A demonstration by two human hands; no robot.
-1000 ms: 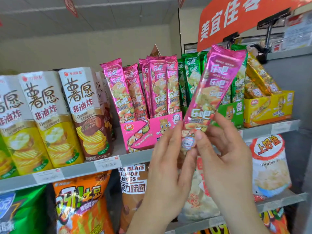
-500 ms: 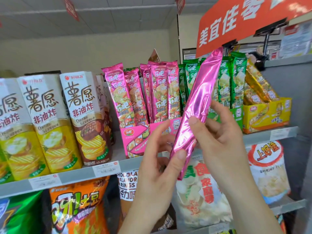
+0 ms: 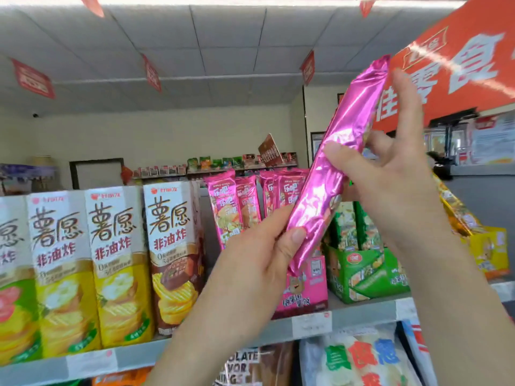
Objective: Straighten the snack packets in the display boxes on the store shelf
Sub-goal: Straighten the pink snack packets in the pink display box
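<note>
Pink foil packet [image 3: 331, 174], tilted with its plain back to the camera, is pinched near its bottom by the left hand [image 3: 259, 252] and around its middle by the right hand [image 3: 390, 185], in front of the pink box [image 3: 306, 288] of upright packets [image 3: 237, 207] on the shelf [image 3: 362, 313].

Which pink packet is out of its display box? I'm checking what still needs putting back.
The pink packet held in both hands, left hand and right hand, tilted, plain foil side showing; the other pink packets stand upright in the pink display box.
</note>
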